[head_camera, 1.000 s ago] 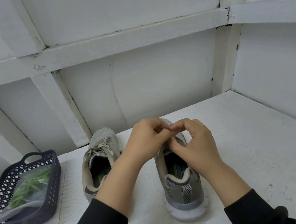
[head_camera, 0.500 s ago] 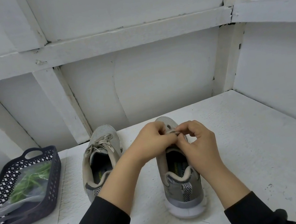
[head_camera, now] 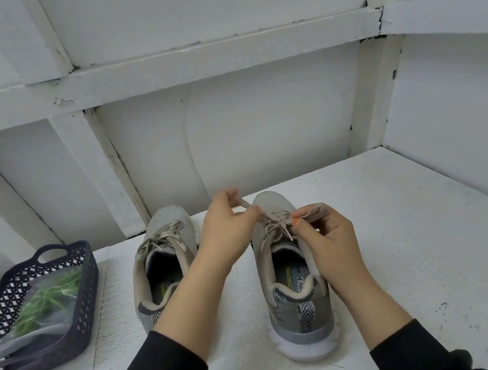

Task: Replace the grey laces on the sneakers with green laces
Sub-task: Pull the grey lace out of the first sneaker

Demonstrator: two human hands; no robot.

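On the table (head_camera: 403, 240) the left sneaker (head_camera: 163, 225) and right sneaker (head_camera: 299, 312) stand abreast, long axes running away from the person, toes toward the wall (head_camera: 260, 134). Over the right one, the left hand (head_camera: 227, 231) pinches a raised strand of its grey lace (head_camera: 277, 222). The right hand (head_camera: 333, 241), fingers curled, pinches it at the knot.

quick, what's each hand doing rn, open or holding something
Left hand: pinching a strand of the grey lace on the right sneaker.
Right hand: pinching the same lace.
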